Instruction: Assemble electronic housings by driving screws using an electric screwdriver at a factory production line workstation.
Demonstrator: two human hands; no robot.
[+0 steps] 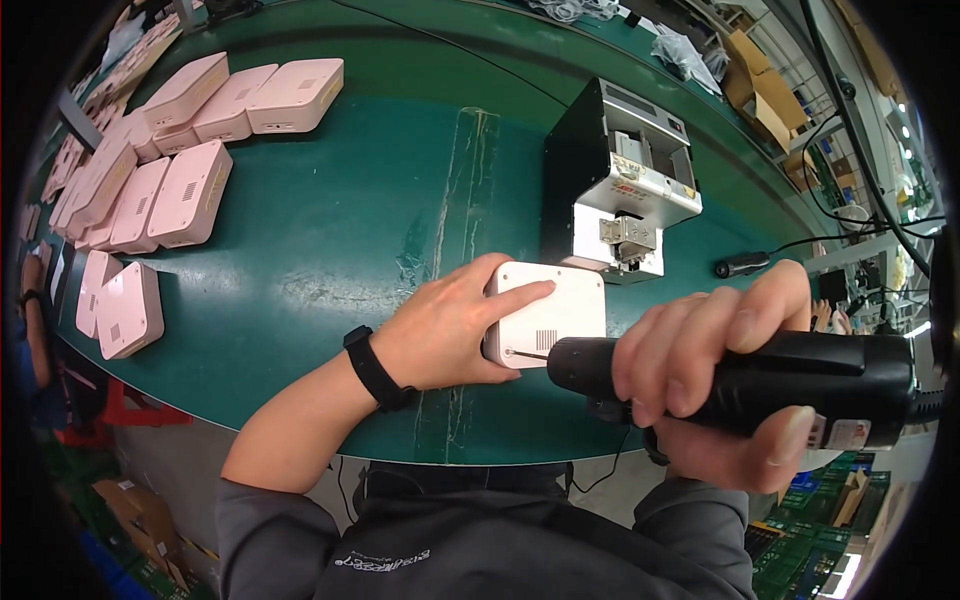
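Observation:
My left hand (450, 318) presses a small white box-shaped housing (555, 303) onto the green table, thumb along its near side and index finger across its top. The housing has a slotted vent and holes at its corners. My right hand (715, 370) wraps round a black electric screwdriver (800, 375), held nearly level. Its thin bit reaches the hole at the housing's near left corner. Just beyond the housing stands a black and silver screw feeder (628, 190), with a metal pick-up part at its front.
Pinkish-white housings (190, 190) lie in stacks and rows along the left of the green table (330, 220). A second black screwdriver-like tool (742, 264) with a cord lies right of the feeder. Cardboard boxes (765, 90) stand at the back right. Another person's arm (35, 310) shows at the far left.

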